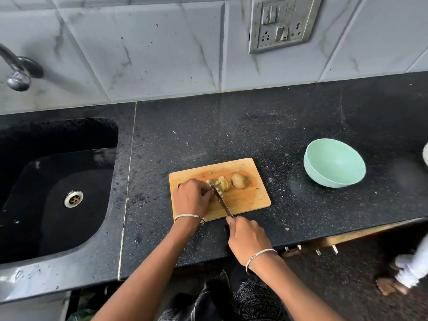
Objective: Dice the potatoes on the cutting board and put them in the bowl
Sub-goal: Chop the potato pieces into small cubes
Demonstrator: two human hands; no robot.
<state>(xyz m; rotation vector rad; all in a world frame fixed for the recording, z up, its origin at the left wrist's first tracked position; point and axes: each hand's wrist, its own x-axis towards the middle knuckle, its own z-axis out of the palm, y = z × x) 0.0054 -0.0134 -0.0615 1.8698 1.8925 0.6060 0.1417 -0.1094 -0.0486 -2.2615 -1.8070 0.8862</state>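
Observation:
A wooden cutting board (243, 198) lies on the black counter. On it sit a whole potato (239, 181) and, to its left, a sliced potato (225, 184) with small diced pieces (219, 193) around it. My left hand (192, 198) curls its fingers over potato pieces at the board's left side, right beside the blade. My right hand (246, 237) grips the handle of a knife (221, 198), whose blade runs diagonally across the board into the pieces. A mint green bowl (334, 162) stands tilted to the right of the board, with nothing visible inside.
A deep black sink (58, 181) with a metal drain lies to the left, a tap (17, 70) above it. A switch socket (282, 22) is on the tiled wall. Someone's foot (393, 283) shows on the floor at right. A white object (425, 156) sits at the right edge.

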